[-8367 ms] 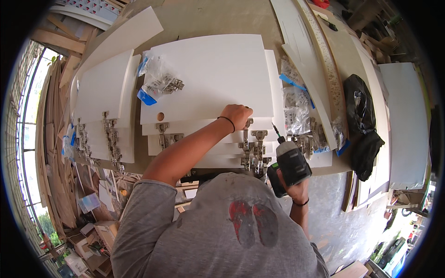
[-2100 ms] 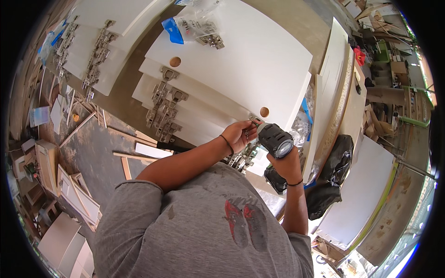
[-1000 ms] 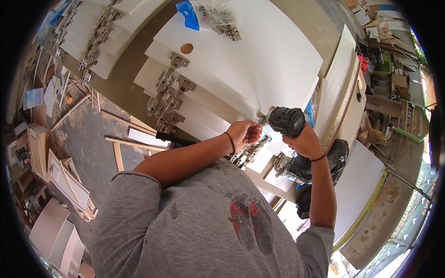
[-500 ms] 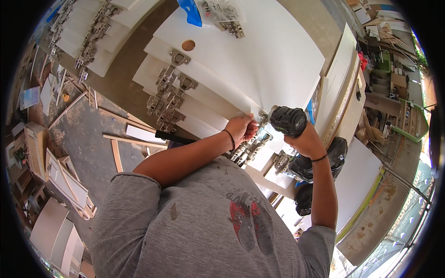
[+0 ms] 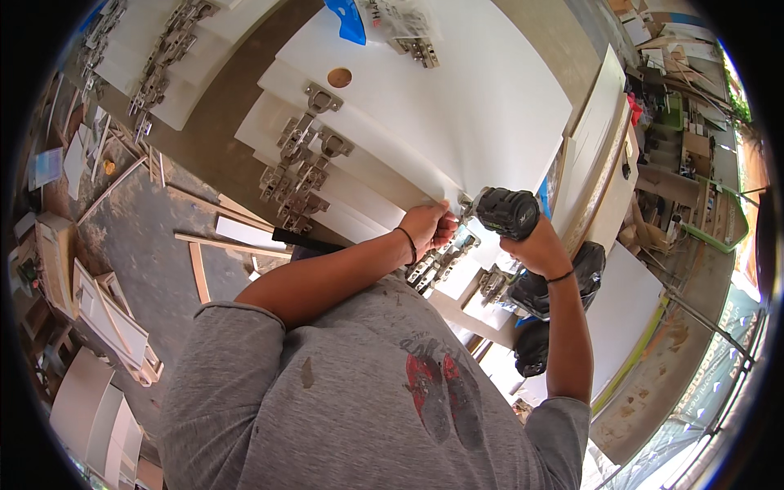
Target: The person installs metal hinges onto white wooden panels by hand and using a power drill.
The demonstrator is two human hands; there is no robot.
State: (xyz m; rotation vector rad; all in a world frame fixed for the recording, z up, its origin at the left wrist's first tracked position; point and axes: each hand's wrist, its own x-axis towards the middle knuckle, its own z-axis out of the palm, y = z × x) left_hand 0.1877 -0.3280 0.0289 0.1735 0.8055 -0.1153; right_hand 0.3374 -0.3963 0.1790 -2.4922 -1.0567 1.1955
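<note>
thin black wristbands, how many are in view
2: one thin black wristband around the wrist of the left hand, a second thin black wristband around the wrist of the right hand. More could be hidden in the clutter.

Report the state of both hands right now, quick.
Left hand: fingers curled, near the white panel's edge; whether it holds anything cannot be told.
Right hand: closed, holding the black power drill.
</note>
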